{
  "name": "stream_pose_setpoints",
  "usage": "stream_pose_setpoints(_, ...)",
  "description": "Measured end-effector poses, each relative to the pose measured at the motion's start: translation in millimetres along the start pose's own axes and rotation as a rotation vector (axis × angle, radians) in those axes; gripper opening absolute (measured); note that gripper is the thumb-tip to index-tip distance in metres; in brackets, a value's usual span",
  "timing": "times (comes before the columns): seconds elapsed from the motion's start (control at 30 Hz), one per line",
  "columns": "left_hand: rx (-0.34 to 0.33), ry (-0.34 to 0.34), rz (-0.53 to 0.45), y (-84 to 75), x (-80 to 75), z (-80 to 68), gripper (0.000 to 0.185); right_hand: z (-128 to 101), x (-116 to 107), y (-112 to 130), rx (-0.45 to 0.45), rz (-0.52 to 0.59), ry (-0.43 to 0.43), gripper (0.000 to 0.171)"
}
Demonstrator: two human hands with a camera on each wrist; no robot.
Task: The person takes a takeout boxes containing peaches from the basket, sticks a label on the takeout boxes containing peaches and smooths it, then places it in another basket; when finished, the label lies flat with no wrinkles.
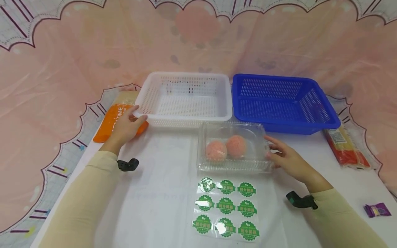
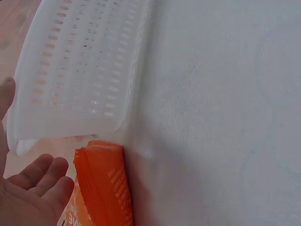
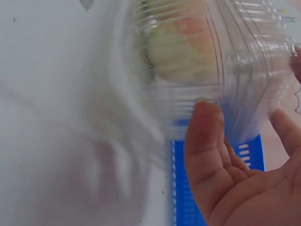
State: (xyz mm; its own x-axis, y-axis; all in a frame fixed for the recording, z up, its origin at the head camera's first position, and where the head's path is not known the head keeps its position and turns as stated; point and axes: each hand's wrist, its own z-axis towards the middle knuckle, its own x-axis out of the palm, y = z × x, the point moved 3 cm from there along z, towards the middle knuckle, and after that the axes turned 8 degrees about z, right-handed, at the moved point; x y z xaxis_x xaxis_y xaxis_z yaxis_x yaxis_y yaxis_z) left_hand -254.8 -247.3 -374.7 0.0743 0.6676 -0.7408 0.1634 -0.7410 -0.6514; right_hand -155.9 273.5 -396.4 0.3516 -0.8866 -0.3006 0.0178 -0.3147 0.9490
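worktop [image 1: 161, 193] white, sticker sheet near | white basket [image 1: 186, 100] far left, blue basket [image 1: 279, 103] far right | clear clamshell box [image 1: 232, 146] centre, two pink balls [image 1: 226, 148] inside | left hand [image 1: 127, 127] grip released, on white basket's near-left corner | right hand [image 1: 286, 160] grip released, fingertips touching box's right side

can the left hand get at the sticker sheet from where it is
Probably yes: the left hand rests by the white basket, and only bare table lies between it and the sticker sheet; the clear clamshell box sits beside that path.
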Motion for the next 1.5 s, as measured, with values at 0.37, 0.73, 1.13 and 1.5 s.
stream_pose_setpoints(0.37, 0.054, -0.022, -0.059, 1.4, -5.0, -4.0, 0.083, -20.1, -12.4, -7.0, -0.044, -0.052, -0.027, 0.053)
stream_pose_setpoints(0.73, 0.085, -0.006, 0.017, 2.3, -5.5, -24.1, 0.08, -40.5, -15.7, -15.1, -0.013, -0.06, -0.004, 0.043)
stream_pose_setpoints(1.13, 0.111, 0.11, 0.029, 1.6, -2.4, -50.2, 0.078, -52.3, -14.1, -16.2, -0.048, -0.019, 0.069, 0.04)
stream_pose_setpoints(1.5, 0.2, 0.262, 0.011, -7.8, 17.2, -68.5, 0.076, -57.4, -11.0, -23.2, -0.088, 0.074, 0.206, 0.035)
